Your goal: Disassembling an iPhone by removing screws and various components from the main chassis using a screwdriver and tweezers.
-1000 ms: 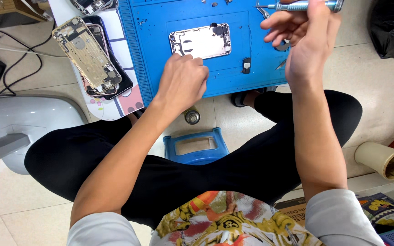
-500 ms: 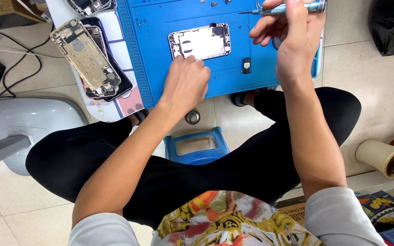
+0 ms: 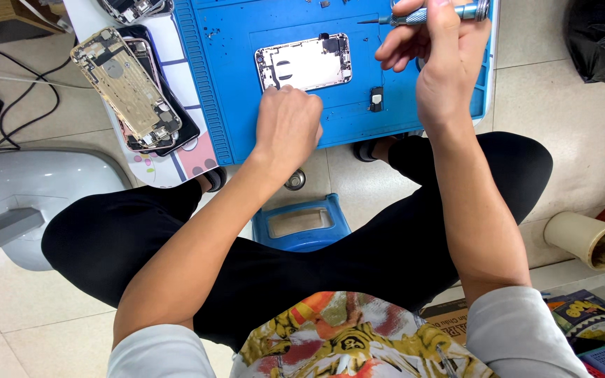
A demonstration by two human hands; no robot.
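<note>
Right hand (image 3: 442,63) rose, gripping screwdriver (image 3: 428,14).

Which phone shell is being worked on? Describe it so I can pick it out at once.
Start at the blue work mat on the low table. Near its middle lies a silver phone housing, open side up, with the left hand resting at its lower edge. Unlike the gold housing stacked on dark phones off the mat's left side, it lies alone on the blue.

Left hand (image 3: 290,124) curled, right hand (image 3: 437,61) pinching (fingers closed)
</note>
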